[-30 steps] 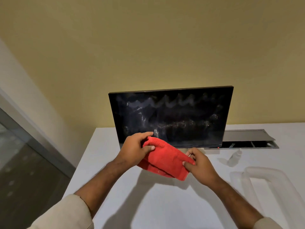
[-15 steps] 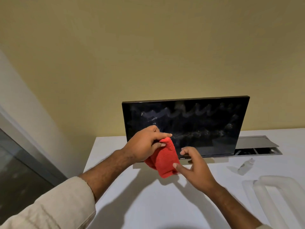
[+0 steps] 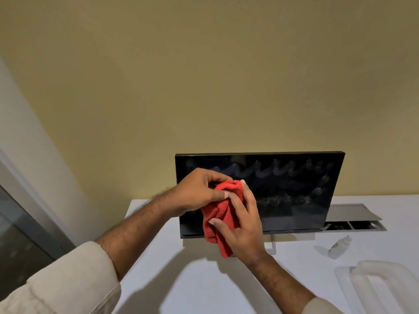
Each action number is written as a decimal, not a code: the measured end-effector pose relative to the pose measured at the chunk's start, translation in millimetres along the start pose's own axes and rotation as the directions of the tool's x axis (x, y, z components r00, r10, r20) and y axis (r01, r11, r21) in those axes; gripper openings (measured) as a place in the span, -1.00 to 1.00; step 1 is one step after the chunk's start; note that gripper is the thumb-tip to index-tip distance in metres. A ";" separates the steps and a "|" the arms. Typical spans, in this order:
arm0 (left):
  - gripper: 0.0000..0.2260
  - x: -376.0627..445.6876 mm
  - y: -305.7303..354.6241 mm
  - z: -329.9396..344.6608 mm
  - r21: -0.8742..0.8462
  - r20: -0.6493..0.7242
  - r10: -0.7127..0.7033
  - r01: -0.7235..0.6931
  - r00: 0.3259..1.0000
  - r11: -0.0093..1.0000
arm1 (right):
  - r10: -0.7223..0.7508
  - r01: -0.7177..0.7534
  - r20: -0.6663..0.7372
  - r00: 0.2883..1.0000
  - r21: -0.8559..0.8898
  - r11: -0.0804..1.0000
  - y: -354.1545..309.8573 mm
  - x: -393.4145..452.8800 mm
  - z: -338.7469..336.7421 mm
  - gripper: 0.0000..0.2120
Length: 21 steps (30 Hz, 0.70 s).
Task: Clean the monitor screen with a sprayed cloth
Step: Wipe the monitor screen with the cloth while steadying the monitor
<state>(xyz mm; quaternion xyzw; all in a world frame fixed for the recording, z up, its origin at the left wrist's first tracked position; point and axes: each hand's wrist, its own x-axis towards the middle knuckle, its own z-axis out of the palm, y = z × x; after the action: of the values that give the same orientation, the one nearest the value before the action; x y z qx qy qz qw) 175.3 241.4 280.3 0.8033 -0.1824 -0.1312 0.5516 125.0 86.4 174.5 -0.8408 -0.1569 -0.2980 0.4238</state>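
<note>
A black monitor [image 3: 292, 191] stands on the white desk [image 3: 204, 279] against the yellow wall, its dark screen streaked with wavy smears and specks. A bunched red cloth [image 3: 218, 214] hangs in front of the screen's lower left part. My left hand [image 3: 199, 191] grips the cloth's top from the left, and my right hand [image 3: 242, 225] holds it from the right with fingers spread over it. Whether the cloth touches the screen I cannot tell. A small clear spray bottle [image 3: 340, 247] lies on its side on the desk, right of the monitor.
A grey cable hatch [image 3: 353, 219] with its lid raised sits in the desk behind the monitor's right side. A translucent white plastic frame [image 3: 381, 284] lies at the desk's right front. At the left the desk ends beside a glass partition [image 3: 25, 234].
Both hands lifted the cloth up in front of the screen and bunched it tighter; the right hand closed onto it. The view shifted, so the monitor now sits further right.
</note>
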 end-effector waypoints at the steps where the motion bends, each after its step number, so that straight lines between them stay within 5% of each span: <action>1: -0.74 -1.0 -0.1 -1.3 -0.023 -0.013 -0.011 0.011 1.000 1.000 | -0.002 0.002 -0.010 1.000 0.000 1.000 -1.3 1.4 3.0 -0.40; 6: -0.67 -2.8 -3.4 -1.6 -0.024 -0.236 0.003 -0.008 0.972 1.000 | -0.013 0.017 -0.129 0.992 0.027 1.000 -11.5 9.7 19.4 -0.47; 13: -0.84 -7.3 -11.1 -19.6 -0.169 -0.334 -0.003 -0.057 0.943 0.984 | -0.111 0.087 -0.150 0.982 -0.161 0.983 -18.4 26.0 27.5 -0.47; 18: -0.92 -1.6 -42.4 -46.8 0.052 -0.654 0.105 -0.095 0.749 0.994 | -0.123 0.094 -0.145 0.982 -0.190 0.977 -9.9 36.6 28.6 -0.37; 21: -0.87 4.4 -59.9 -54.2 0.233 -0.709 0.207 -0.053 0.674 0.971 | -0.142 0.116 -0.103 0.984 -0.225 0.967 -6.9 44.6 35.6 -0.38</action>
<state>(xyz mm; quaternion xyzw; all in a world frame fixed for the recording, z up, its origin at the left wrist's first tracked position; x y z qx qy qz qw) 210.4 304.5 243.7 0.8234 -0.0167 0.2569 0.5057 169.0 119.7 190.6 -0.8512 -0.1524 -0.3896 0.3171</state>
